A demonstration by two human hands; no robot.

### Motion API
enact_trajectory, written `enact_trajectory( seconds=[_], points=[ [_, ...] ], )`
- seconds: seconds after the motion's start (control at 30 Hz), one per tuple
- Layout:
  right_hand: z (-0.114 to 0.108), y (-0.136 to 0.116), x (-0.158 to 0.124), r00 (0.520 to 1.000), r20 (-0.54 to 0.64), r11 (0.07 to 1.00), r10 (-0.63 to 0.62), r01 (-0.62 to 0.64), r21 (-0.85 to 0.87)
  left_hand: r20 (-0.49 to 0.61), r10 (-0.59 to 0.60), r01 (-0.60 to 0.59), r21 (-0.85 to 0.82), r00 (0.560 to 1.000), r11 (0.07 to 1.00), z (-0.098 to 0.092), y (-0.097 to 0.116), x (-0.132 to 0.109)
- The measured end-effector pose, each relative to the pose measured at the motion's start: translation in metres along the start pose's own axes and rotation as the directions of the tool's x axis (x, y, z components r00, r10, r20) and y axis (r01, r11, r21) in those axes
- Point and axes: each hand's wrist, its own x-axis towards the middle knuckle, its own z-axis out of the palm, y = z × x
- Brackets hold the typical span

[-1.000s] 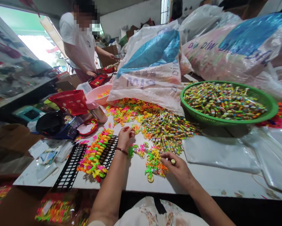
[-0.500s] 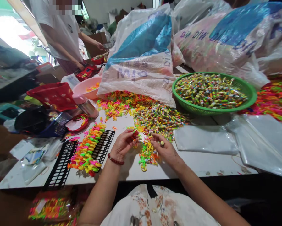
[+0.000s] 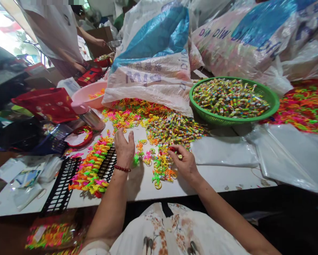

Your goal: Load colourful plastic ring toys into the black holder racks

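Note:
My left hand [image 3: 124,147] is over the table beside the black rack [image 3: 108,161], its thumb and fingers apart and nothing visible in them. My right hand [image 3: 184,159] is pinched on a small red piece [image 3: 172,149] and also has a small striped candy tube end [image 3: 180,156] showing between its fingers. Just left of it lies a cluster of colourful plastic pieces with tubes [image 3: 160,168]. Rows of bright plastic pieces [image 3: 91,166] hang along the black rack. A heap of striped tubes [image 3: 174,129] lies beyond my hands.
A green basket [image 3: 234,121] of striped tubes stands at the back right, near clear plastic bags [image 3: 225,152]. Large woven sacks [image 3: 148,71] are behind the heap. A pink bowl [image 3: 95,102], a flask [image 3: 91,118] and a red bag [image 3: 45,104] stand left. Another person [image 3: 55,32] stands at the back left.
My left hand has moved left and forward, away from my right hand, and opened. The red piece now shows at my right fingertips. The whole view has shifted slightly.

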Motion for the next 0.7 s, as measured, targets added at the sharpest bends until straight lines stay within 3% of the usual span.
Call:
enact_trajectory(
  seconds=[0.07,0.1,0.17,0.2,0.23,0.3,0.37,0.47,0.57,0.7],
  points=[
    [0.0,0.0,0.0,0.993,-0.007,0.985,-0.12,0.118,-0.123,0.235,-0.108,0.121,-0.041,0.966,0.992,0.003,0.007,-0.02],
    [0.001,0.001,-0.001,0.986,-0.002,0.971,-0.168,0.165,-0.172,0.382,-0.185,0.235,-0.086,0.905,0.968,0.006,0.011,-0.033],
    [0.005,0.001,-0.003,0.969,0.044,0.943,-0.241,0.245,-0.227,0.606,-0.279,0.47,-0.178,0.744,0.865,0.016,0.018,-0.059],
    [0.008,0.002,-0.005,0.959,0.082,0.93,-0.27,0.282,-0.234,0.663,-0.293,0.558,-0.227,0.689,0.798,0.021,0.021,-0.069],
    [0.011,0.001,-0.008,0.947,0.128,0.92,-0.293,0.316,-0.23,0.687,-0.295,0.618,-0.283,0.664,0.733,0.025,0.023,-0.076],
    [0.015,0.0,-0.013,0.926,0.206,0.915,-0.316,0.355,-0.192,0.676,-0.294,0.669,-0.394,0.675,0.631,0.032,0.024,-0.081],
    [0.015,-0.004,-0.018,0.936,0.22,0.942,-0.274,0.307,-0.132,0.66,-0.303,0.685,-0.451,0.687,0.572,0.034,0.02,-0.078],
    [0.01,-0.01,-0.021,0.977,0.211,0.999,-0.027,0.023,0.021,0.659,-0.316,0.709,-0.493,0.683,0.505,0.032,0.013,-0.072],
    [0.003,-0.011,-0.019,0.939,0.273,0.95,0.207,-0.26,0.172,0.682,-0.305,0.729,-0.505,0.665,0.462,0.028,0.011,-0.074],
    [0.002,-0.007,-0.016,0.921,0.319,0.947,0.223,-0.282,0.154,0.689,-0.286,0.723,-0.502,0.666,0.474,0.025,0.014,-0.083]
  ],
)
